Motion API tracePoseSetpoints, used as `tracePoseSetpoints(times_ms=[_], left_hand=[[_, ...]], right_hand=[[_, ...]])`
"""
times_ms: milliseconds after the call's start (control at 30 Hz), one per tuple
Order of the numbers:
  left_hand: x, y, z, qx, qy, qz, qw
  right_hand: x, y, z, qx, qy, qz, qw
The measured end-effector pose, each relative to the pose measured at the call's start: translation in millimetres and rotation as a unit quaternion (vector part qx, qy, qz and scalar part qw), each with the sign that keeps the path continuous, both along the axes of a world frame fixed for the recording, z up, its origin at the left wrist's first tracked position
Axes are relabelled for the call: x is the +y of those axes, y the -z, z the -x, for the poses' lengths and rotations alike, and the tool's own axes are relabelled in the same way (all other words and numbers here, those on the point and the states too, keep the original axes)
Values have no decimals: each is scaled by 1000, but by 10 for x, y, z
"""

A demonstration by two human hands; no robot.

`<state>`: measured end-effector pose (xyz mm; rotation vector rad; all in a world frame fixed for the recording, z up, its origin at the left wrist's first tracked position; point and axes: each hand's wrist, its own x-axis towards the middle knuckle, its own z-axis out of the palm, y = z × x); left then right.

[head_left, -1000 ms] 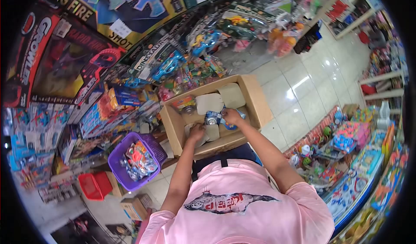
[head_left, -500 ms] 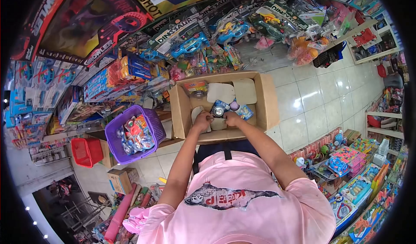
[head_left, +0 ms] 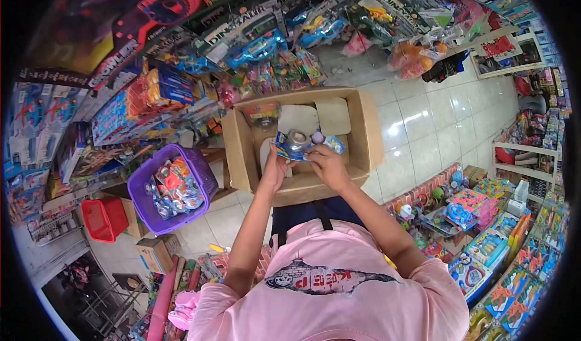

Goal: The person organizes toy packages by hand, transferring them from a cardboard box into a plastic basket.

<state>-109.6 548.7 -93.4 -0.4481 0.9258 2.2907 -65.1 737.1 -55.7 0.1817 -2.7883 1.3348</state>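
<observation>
Above the cardboard box [head_left: 242, 159] my left hand [head_left: 277, 170] grips the left edge of a blue carded toy pack [head_left: 283, 147], which has a round silvery part under clear plastic. Fingers of my right hand [head_left: 328, 166] are closed at the pack's lower right corner. A small purple round item [head_left: 318, 137] shows just behind the pack. To its right, another blue pack [head_left: 334, 145] lies partly hidden in the box. An orange-topped toy package [head_left: 264, 115] rests in the box's far left corner, near pale cardboard pieces [head_left: 298, 118].
Left of the box stands a purple basket [head_left: 209, 180] holding several packaged toys, with a red basket [head_left: 104, 218] beyond it. Hanging toy packs [head_left: 260, 47] line the far side. Stacked toys [head_left: 472, 211] stand at the right, beside the tiled floor [head_left: 408, 141].
My hands have raised the blue toy pack from inside the box and tilted it. The left hand has turned to hold its side. The view has shifted slightly.
</observation>
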Motion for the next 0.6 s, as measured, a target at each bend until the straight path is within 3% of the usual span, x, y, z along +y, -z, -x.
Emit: tracePoseSetpoints(times_ms=[33,100,200,267,300,333,367,400,467,500,600], left_hand=[[31,-40,-25,-9,-3,-2,1000],[76,-143,-1,22,28,152,988],[135,-218,-89,14,-2,161,987],[154,-269,-153,34,-19,164,986],[164,-330,-195,22,-56,166,984],[169,-365,-272,7,-92,169,981],[169,-386,-358,7,-106,174,979],[166,-390,-436,2,-143,162,976],[187,-384,-591,1,-204,161,966],[215,-416,-659,4,-224,165,961],[257,-501,-967,9,-295,167,941]], right_hand=[[-11,-21,-33,36,-29,-11,999],[14,-40,-55,31,-65,-25,997],[150,40,-68,7,-110,-23,994],[310,160,-28,-46,-75,85,992],[407,218,38,-42,-91,86,991],[509,295,102,-254,33,203,945],[597,378,156,-451,153,299,827],[681,521,216,-454,138,298,829],[829,889,380,-536,219,282,765],[865,1021,459,-539,200,277,770],[832,1524,581,-518,312,341,720]])
